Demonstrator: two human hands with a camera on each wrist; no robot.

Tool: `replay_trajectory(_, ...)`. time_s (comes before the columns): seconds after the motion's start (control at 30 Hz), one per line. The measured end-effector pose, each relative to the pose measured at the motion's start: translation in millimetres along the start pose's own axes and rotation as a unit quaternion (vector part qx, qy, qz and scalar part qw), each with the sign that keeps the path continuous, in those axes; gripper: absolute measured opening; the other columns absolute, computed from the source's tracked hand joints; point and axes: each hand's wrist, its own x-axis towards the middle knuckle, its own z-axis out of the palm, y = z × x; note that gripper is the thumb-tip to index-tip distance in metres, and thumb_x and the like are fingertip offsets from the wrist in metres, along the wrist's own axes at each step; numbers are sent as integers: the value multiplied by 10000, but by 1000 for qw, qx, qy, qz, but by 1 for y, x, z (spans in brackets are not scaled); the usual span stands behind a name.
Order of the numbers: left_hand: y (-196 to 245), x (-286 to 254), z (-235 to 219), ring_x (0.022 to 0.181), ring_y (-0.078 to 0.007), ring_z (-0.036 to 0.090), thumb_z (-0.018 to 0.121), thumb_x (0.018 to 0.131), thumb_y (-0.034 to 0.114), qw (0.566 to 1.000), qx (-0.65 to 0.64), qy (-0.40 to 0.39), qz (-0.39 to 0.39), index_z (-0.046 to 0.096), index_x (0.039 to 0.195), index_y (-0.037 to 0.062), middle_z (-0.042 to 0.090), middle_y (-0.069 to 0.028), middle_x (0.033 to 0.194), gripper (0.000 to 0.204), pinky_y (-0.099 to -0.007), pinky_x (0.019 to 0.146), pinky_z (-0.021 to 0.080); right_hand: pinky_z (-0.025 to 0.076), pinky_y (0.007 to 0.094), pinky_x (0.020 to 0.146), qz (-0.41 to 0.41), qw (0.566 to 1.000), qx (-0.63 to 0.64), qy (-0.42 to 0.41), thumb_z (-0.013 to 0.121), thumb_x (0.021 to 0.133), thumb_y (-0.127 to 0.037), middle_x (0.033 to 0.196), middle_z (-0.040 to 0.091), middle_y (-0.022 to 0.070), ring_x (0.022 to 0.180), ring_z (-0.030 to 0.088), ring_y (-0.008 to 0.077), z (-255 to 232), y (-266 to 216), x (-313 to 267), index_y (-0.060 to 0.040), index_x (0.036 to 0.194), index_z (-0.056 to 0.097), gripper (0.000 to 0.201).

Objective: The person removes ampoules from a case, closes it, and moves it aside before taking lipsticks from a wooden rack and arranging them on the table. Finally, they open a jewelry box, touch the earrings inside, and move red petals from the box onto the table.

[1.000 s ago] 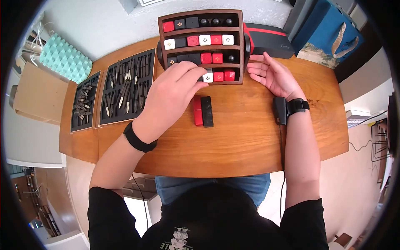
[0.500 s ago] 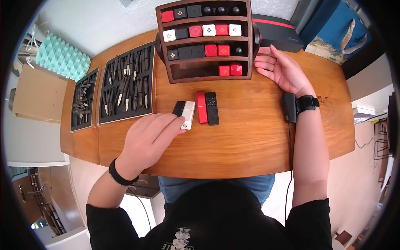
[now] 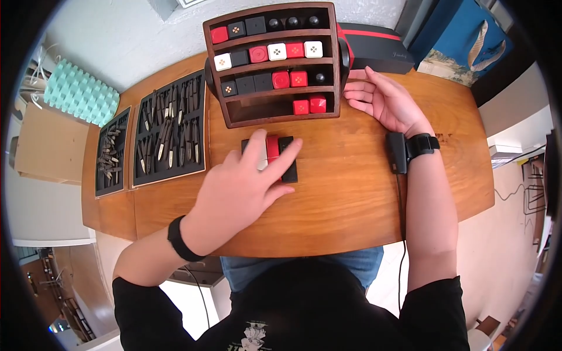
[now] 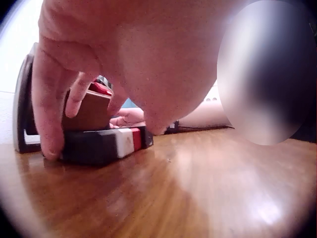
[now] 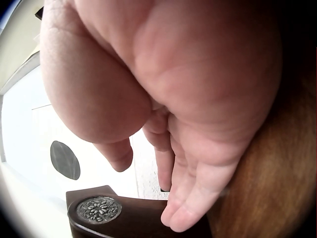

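Note:
Side by side on the table lie a black tube [image 4: 89, 146], a white one [image 4: 125, 141], a red one [image 3: 273, 145] and another black one [image 3: 290, 173], all square-ended like lipsticks. My left hand [image 3: 231, 184] spans the row from above with fingers spread and fairly straight. In the left wrist view a fingertip [image 4: 53, 151] stands at the near black tube's side. Behind the row stands a dark wooden rack [image 3: 281, 121] with four shelves of square and round-ended pieces. My right hand [image 3: 381, 105] rests on the table beside the rack, fingers relaxed, holding nothing.
Two black trays [image 3: 202, 126] of slim dark pieces lie at the left, with a mint bumpy roll [image 3: 82, 90] behind them. Right of the rack sit a dark box [image 3: 377, 50] and a blue paper bag [image 3: 451, 41]. A cable [image 3: 400, 210] hangs from the right wrist.
My left hand took a white and a black tube from the bottom shelf, set them left of the red one, and now spreads over the closed-up row. My right hand stays put.

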Motion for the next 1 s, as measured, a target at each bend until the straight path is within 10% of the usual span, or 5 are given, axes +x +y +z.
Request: replay_trajectory(1.0,-4,88,11,870,-200,714,816,842,105,961,-15,260,89,740,1182,83,678,-31,1021,350,-302,715,583,621,342,986,-3,1000,-12,5,569,1137,-364,1167,756,179,1080,746,235,4,-2,-1,58,1376,628,489)
